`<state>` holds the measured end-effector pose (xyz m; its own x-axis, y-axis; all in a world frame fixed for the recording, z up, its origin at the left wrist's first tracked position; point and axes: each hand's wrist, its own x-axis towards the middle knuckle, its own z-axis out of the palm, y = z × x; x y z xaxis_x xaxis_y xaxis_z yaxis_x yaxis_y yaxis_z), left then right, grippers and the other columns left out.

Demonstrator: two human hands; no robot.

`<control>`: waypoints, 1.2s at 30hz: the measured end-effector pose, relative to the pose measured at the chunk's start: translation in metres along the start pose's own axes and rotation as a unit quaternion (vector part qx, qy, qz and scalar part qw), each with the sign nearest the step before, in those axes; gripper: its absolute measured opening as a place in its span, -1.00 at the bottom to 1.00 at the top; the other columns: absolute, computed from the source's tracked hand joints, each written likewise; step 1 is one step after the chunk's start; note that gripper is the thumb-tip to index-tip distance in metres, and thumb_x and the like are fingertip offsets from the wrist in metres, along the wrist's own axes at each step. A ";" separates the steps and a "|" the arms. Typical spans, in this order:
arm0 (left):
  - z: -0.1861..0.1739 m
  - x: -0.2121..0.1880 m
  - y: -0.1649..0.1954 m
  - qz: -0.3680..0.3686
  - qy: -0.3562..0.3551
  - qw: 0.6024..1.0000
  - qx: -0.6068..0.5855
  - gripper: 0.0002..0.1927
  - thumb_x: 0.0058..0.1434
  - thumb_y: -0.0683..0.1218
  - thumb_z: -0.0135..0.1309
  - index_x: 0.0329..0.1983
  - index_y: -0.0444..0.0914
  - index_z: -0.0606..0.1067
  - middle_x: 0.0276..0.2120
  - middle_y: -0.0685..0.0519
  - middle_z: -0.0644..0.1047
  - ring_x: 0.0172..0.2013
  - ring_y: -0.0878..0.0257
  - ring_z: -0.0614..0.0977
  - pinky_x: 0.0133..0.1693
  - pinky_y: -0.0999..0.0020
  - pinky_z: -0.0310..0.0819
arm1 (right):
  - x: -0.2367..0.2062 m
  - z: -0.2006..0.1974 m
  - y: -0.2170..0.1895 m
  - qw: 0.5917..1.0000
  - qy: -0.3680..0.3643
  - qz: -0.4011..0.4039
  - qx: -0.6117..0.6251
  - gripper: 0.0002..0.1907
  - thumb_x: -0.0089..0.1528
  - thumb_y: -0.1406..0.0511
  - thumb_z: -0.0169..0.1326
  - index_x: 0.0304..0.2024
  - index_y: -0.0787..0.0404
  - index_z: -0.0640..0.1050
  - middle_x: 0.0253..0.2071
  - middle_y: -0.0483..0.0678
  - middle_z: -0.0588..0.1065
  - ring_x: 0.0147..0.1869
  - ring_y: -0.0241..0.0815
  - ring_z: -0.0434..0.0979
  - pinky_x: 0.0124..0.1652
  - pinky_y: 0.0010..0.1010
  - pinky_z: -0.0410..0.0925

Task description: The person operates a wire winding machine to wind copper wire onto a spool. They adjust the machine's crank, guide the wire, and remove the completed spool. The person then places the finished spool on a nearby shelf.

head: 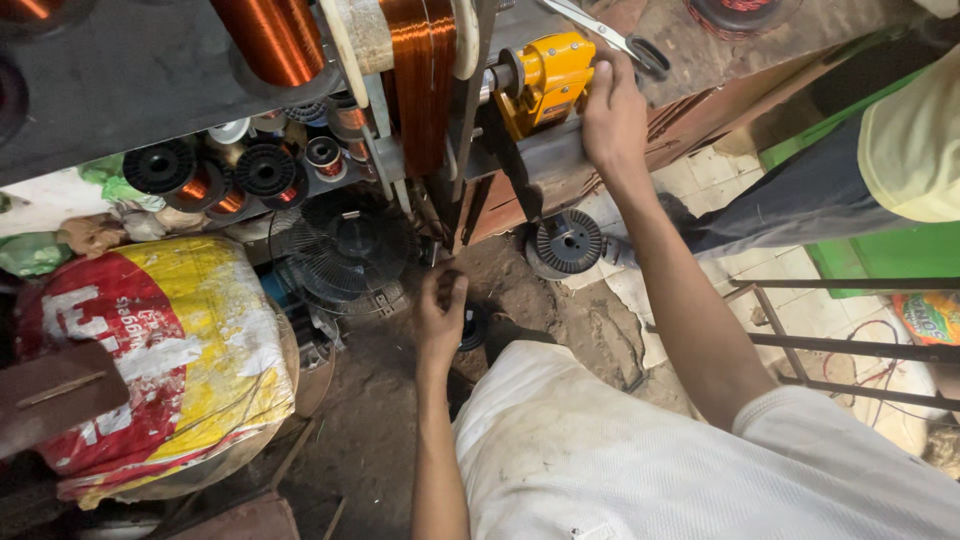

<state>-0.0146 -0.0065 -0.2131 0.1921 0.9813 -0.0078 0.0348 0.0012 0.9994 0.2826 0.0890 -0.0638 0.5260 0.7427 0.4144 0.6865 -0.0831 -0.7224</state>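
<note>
My right hand (612, 112) grips the side of a yellow winding machine (545, 78) fixed at a workbench edge. Beside it turns or sits a large spool of copper wire (420, 80) on the machine's shaft. My left hand (440, 315) reaches down toward the dirt floor, fingers curled close to a small dark object (472, 325) by a black fan guard (345, 245); whether it holds anything is hidden. A motor stator (566, 242) lies on the floor between my arms.
Scissors (610, 35) rest on the bench top. Several copper wire reels (265, 170) fill a shelf at left. A red and yellow sack (160, 350) stands lower left. Another person's leg (800, 200) is at right, near a metal frame (850, 345).
</note>
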 end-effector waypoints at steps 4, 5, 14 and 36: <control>-0.001 -0.001 -0.004 -0.022 -0.009 1.000 0.018 -0.55 0.34 0.07 0.12 0.23 -0.19 0.47 -0.20 0.09 0.61 -0.20 0.32 0.63 -0.14 0.37 0.54 | 0.001 -0.001 0.001 0.997 0.016 -0.081 -0.007 -0.60 0.52 0.15 -0.27 0.16 0.27 0.44 -0.06 0.27 0.58 0.04 0.24 0.60 0.02 -0.08 0.39; -0.001 -0.002 -0.006 -0.018 -0.005 1.000 0.019 -0.55 0.34 0.08 0.12 0.23 -0.18 0.47 -0.20 0.10 0.61 -0.20 0.32 0.63 -0.14 0.37 0.54 | 0.001 -0.002 0.001 0.998 0.019 -0.060 -0.030 -0.61 0.52 0.14 -0.27 0.15 0.26 0.46 -0.07 0.27 0.59 0.04 0.25 0.59 0.01 -0.07 0.38; -0.004 0.002 -0.001 0.024 0.001 1.000 -0.016 -0.57 0.38 0.06 0.13 0.23 -0.21 0.45 -0.18 0.08 0.58 -0.22 0.32 0.58 -0.17 0.38 0.51 | -0.001 0.000 0.005 0.998 0.019 -0.062 0.002 -0.59 0.50 0.13 -0.25 0.21 0.24 0.41 -0.07 0.29 0.57 0.02 0.28 0.60 0.01 -0.05 0.39; -0.011 0.058 0.210 0.208 0.096 0.973 0.030 -0.59 0.40 -0.03 0.11 0.26 -0.25 0.43 0.03 -0.06 0.63 -0.01 0.23 0.70 0.01 0.32 0.61 | 0.039 0.017 0.092 0.981 -0.027 -0.180 -0.064 -0.76 0.52 0.36 -0.14 0.13 0.35 0.48 0.00 0.10 0.54 0.04 0.00 0.55 0.01 -0.23 0.39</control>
<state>-0.0073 0.0530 -0.0032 0.0153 0.9120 0.4098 0.0505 -0.4100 0.9107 0.3573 0.1218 -0.1237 0.2129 0.7734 0.5971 0.8820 0.1109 -0.4581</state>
